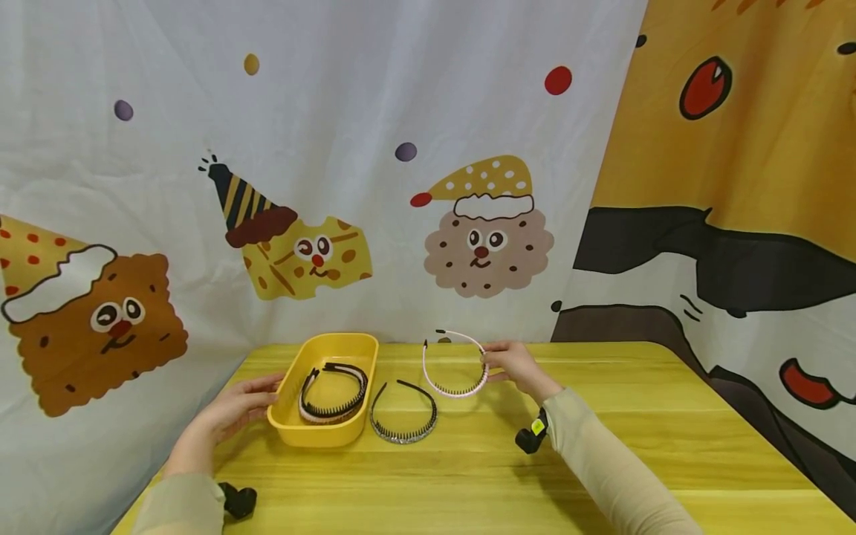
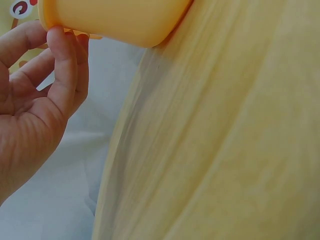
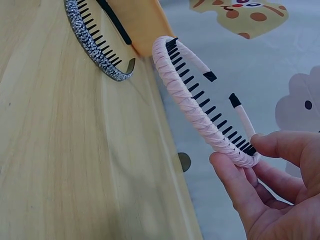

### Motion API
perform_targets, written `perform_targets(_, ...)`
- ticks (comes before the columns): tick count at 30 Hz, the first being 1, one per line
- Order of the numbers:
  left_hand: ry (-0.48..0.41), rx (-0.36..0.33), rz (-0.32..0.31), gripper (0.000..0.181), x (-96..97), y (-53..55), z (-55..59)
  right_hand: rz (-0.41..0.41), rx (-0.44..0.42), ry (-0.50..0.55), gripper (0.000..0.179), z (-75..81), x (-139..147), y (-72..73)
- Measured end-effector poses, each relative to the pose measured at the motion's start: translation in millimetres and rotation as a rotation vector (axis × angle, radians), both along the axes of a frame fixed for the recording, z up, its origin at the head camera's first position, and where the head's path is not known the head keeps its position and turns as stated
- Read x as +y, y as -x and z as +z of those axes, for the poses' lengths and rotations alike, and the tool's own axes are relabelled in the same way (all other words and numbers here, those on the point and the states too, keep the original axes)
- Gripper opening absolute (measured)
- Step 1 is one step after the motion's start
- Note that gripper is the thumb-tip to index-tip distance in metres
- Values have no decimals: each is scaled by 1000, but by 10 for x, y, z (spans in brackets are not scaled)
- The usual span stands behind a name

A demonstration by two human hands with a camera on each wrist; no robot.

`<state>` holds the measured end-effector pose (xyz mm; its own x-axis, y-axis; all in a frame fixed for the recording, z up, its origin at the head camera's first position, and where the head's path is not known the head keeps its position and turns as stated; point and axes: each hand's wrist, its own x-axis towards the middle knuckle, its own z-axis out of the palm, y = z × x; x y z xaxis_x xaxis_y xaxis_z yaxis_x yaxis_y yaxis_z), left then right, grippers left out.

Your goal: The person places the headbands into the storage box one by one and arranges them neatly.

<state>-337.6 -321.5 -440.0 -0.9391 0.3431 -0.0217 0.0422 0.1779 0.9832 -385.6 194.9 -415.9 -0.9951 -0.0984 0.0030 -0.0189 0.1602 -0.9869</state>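
My right hand (image 1: 515, 364) pinches a pink fabric-wrapped headband (image 3: 190, 107) with black comb teeth between thumb and fingers, holding it raised above the table. At the left, my left hand (image 1: 237, 409) has its thumb and fingertips at the rim of a yellow plastic basket (image 2: 115, 20). Inside that basket lie several headbands, a black one (image 1: 334, 409) uppermost, over others partly hidden. Between basket and right hand, a glittery silver headband (image 1: 404, 437) with black teeth rests on the table; its ends point away from me.
The wood-grain table (image 1: 414, 490) ends at a back edge against a white cartoon-printed curtain (image 1: 374, 111). Black wrist devices (image 1: 238, 501) are strapped at both sleeves.
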Motion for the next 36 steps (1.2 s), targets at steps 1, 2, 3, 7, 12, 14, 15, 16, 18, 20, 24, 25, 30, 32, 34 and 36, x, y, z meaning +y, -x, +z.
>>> perform_targets(1,-3,0,1,66,1,0,4,3,2,-2,36,6,-4,1)
perform_targets(2,-4,0,1,66,1,0,7,6,3,-3,36,11,-7,1)
perform_targets(3,-4,1,-1,66,0,-1,8,8,2,-4,37,16,-11,3)
perform_targets(7,5,-1,-5,66,-5,1,-6,18,-2,-3,37,34,-30,1)
perform_targets(12,9,0,-11,65,-17,4,-25,16,-10,2,36,62,-80,16)
perform_targets(14,7,2,-13,65,-19,3,-26,10,-11,7,36,77,-106,19)
perform_targets(15,8,3,-14,65,-19,2,-27,9,-11,12,36,85,-119,20)
perform_targets(16,6,3,-16,65,-20,2,-28,11,-8,14,36,91,-130,22)
perform_targets(18,7,4,-17,65,-21,4,-33,15,-3,23,35,103,-148,26)
perform_targets(20,8,3,-16,65,-22,9,-41,17,0,31,34,110,-165,28)
perform_targets(24,10,4,-12,65,-21,14,-44,16,2,44,33,118,-197,28)
perform_targets(25,10,5,-12,65,-20,15,-43,19,5,44,33,118,-207,28)
perform_targets(30,14,5,-7,65,-19,16,-31,47,15,42,36,136,-260,21)
perform_targets(32,14,5,-6,65,-20,21,-29,64,17,39,36,177,-284,-9)
perform_targets(34,13,6,-7,65,-21,25,-28,66,15,37,36,185,-303,-11)
perform_targets(36,11,4,-8,65,-19,24,-25,59,11,35,34,191,-318,-8)
